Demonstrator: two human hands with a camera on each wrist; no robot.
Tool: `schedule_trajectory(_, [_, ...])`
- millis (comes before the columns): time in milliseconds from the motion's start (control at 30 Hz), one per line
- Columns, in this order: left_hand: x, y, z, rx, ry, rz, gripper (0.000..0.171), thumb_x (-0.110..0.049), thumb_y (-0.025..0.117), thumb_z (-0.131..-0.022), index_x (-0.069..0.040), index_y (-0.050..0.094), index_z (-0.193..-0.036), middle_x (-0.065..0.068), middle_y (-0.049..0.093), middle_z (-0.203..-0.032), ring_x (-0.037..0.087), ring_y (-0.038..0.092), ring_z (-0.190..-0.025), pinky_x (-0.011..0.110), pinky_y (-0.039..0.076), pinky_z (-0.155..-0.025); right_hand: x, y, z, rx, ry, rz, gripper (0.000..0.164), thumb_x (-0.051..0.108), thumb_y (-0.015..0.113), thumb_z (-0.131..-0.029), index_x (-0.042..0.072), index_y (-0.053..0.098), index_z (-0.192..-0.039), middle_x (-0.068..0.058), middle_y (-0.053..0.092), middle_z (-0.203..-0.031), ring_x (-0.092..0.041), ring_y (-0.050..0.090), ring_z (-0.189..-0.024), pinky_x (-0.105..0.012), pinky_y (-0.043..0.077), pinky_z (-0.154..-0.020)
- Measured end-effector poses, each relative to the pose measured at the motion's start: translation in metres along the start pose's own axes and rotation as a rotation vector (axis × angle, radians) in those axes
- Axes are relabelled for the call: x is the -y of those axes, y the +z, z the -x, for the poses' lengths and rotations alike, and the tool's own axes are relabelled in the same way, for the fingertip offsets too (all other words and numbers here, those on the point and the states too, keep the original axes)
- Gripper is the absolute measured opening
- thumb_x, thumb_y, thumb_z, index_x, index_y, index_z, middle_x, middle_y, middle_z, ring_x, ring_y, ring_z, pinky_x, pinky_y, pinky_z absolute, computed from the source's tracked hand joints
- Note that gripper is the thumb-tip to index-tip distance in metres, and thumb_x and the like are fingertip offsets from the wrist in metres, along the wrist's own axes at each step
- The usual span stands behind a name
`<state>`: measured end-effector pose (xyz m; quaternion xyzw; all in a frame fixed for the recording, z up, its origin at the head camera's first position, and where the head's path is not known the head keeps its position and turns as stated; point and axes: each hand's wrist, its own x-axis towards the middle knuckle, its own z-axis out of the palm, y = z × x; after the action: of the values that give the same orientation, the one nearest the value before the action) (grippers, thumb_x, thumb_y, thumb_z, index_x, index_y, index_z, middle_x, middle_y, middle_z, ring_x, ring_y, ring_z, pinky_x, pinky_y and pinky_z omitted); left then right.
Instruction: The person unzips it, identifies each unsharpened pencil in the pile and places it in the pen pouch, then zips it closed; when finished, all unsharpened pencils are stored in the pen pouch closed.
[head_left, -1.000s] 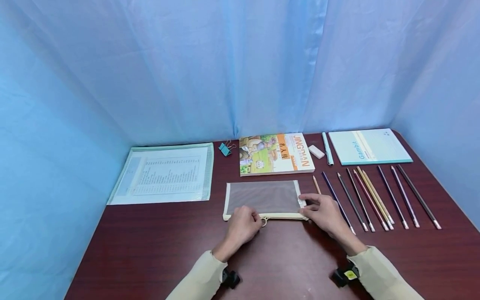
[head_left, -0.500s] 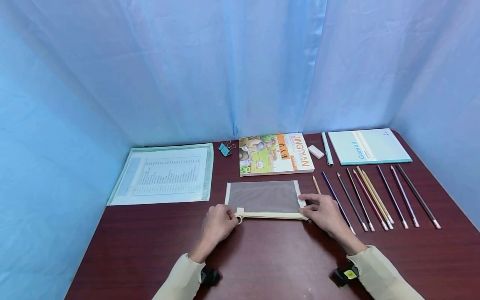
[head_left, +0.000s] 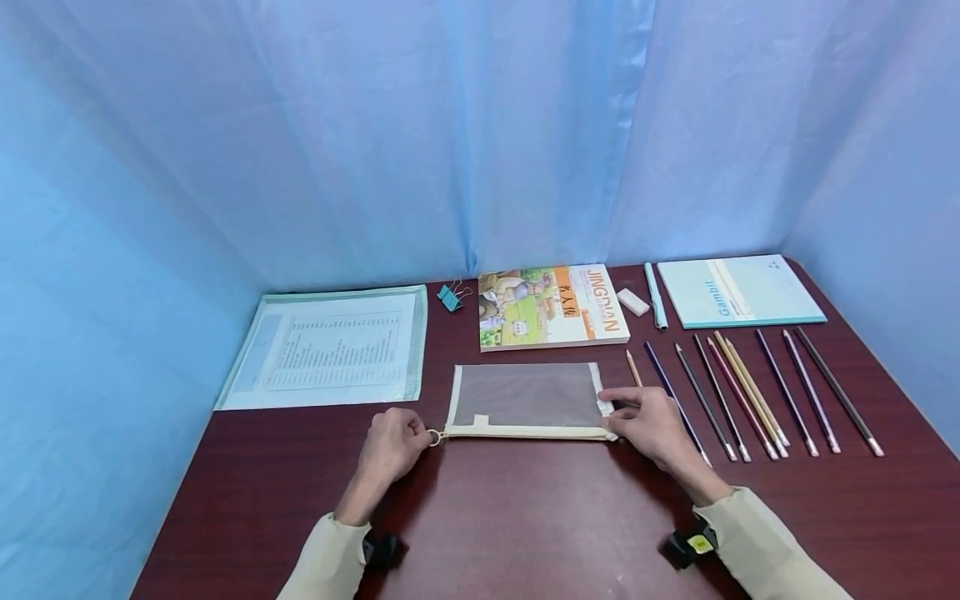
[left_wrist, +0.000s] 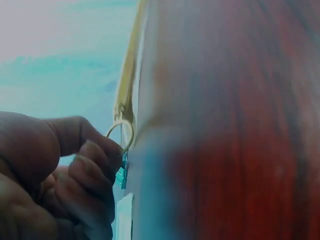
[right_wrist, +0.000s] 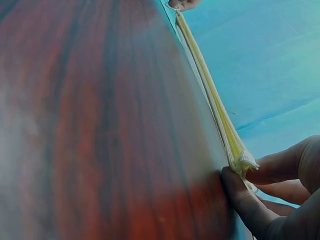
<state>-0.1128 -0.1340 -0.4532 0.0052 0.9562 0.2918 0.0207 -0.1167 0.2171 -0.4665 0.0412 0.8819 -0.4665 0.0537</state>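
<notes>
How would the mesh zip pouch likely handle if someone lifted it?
The mesh zip pouch would probably be floppy, since its panel looks like thin, see-through mesh. It's likely light for its size: it lies flat, with no bulge showing. The zipper edge may sag less, being a thicker band that runs straight between the left hand and right hand.

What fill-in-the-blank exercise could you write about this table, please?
The left hand pinches the zipper ring by the ____ end of the pouch.
The right hand holds the end nearest the ____.
The clip lies directly between the folder and the ____.
The large word on the notebook is ____.

Missing: left; pencils; book; Gambit.
</notes>
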Motion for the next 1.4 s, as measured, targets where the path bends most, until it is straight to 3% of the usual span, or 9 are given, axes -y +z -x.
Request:
schedule_trajectory(133, [0.004, 0.002, -0.001, 0.015, 0.007, -0.007, 0.020, -0.009, 0.072, -0.076, -0.012, 0.060, -0.060, -0.005, 0.054, -0.056, 0.010, 0.047, -0.052, 0.022, 0.039, -0.051, 0.000, -0.001, 0.000, 0.009, 0.004, 0.004, 0.035, -0.001, 0.072, -0.081, -0.002, 0.070, -0.117, -0.017, 0.077, -0.083, -0.008, 0.071, -0.070, -0.021, 0.050, -0.055])
schedule_trajectory(300, [0.006, 0.003, -0.003, 0.067, 0.073, -0.012, 0.015, -0.005, 0.068, -0.075, -0.012, 0.061, -0.063, -0.003, 0.056, -0.059, 0.010, 0.047, -0.052, 0.023, 0.038, -0.050, 0.000, 0.000, -0.001, 0.015, -0.011, 0.026, 0.035, 0.000, 0.072, -0.082, -0.001, 0.070, -0.117, -0.018, 0.077, -0.086, -0.012, 0.073, -0.074, -0.021, 0.052, -0.057])
schedule_trajectory(533, [-0.002, -0.014, -0.001, 0.133, 0.181, -0.043, 0.013, 0.001, 0.066, -0.074, -0.009, 0.065, -0.083, 0.000, 0.058, -0.069, 0.010, 0.049, -0.060, 0.024, 0.040, -0.056, 0.000, 0.000, 0.001, 0.017, -0.019, 0.043, 0.036, 0.001, 0.072, -0.082, 0.000, 0.070, -0.119, -0.017, 0.078, -0.086, -0.012, 0.073, -0.074, -0.022, 0.052, -0.057])
schedule_trajectory(667, [-0.012, -0.017, -0.001, 0.096, 0.348, -0.112, 0.017, -0.008, 0.075, -0.077, -0.010, 0.067, -0.092, 0.002, 0.064, -0.085, 0.013, 0.054, -0.073, 0.029, 0.047, -0.064, 0.000, 0.000, 0.001, 0.011, -0.030, 0.045, 0.035, 0.001, 0.072, -0.082, -0.001, 0.070, -0.118, -0.018, 0.077, -0.086, -0.013, 0.074, -0.074, -0.022, 0.052, -0.057])
schedule_trajectory(800, [-0.023, -0.009, -0.005, 0.081, 0.573, -0.227, 0.040, -0.026, 0.087, -0.075, -0.009, 0.067, -0.105, 0.005, 0.066, -0.105, 0.018, 0.060, -0.091, 0.035, 0.055, -0.079, -0.001, -0.001, 0.001, 0.011, -0.043, 0.043, 0.035, 0.001, 0.072, -0.083, -0.001, 0.070, -0.117, -0.019, 0.077, -0.088, -0.014, 0.074, -0.075, -0.022, 0.052, -0.058])
schedule_trajectory(900, [-0.027, 0.000, -0.011, 0.086, 0.672, -0.327, 0.050, -0.035, 0.091, -0.069, -0.011, 0.066, -0.107, 0.006, 0.065, -0.108, 0.021, 0.060, -0.095, 0.037, 0.054, -0.081, -0.002, 0.001, 0.000, 0.010, -0.043, 0.040, 0.035, 0.001, 0.072, -0.083, 0.000, 0.070, -0.117, -0.019, 0.077, -0.088, -0.015, 0.075, -0.076, -0.022, 0.053, -0.058])
schedule_trajectory(1100, [-0.034, 0.009, -0.019, 0.099, 0.711, -0.484, 0.044, -0.028, 0.090, -0.070, -0.013, 0.066, -0.103, 0.004, 0.063, -0.101, 0.021, 0.059, -0.090, 0.036, 0.052, -0.072, -0.004, 0.002, 0.000, 0.018, -0.040, 0.055, 0.036, 0.001, 0.071, -0.082, 0.000, 0.071, -0.118, -0.020, 0.077, -0.091, -0.018, 0.075, -0.078, -0.023, 0.053, -0.058])
schedule_trajectory(1267, [-0.039, 0.008, -0.019, 0.102, 0.727, -0.445, 0.031, -0.016, 0.081, -0.077, -0.014, 0.067, -0.104, 0.004, 0.065, -0.103, 0.020, 0.059, -0.094, 0.037, 0.054, -0.077, -0.002, 0.001, 0.001, 0.016, -0.033, 0.080, 0.036, 0.002, 0.071, -0.082, 0.002, 0.071, -0.118, -0.019, 0.077, -0.091, -0.019, 0.075, -0.079, -0.023, 0.053, -0.059])
schedule_trajectory(1400, [-0.044, 0.011, -0.017, 0.059, 0.806, -0.415, 0.026, -0.008, 0.075, -0.078, -0.014, 0.067, -0.102, 0.003, 0.064, -0.099, 0.018, 0.058, -0.090, 0.035, 0.053, -0.077, -0.001, -0.001, 0.002, 0.011, -0.031, 0.104, 0.036, 0.004, 0.071, -0.083, 0.003, 0.071, -0.118, -0.018, 0.078, -0.091, -0.019, 0.075, -0.080, -0.023, 0.053, -0.059])
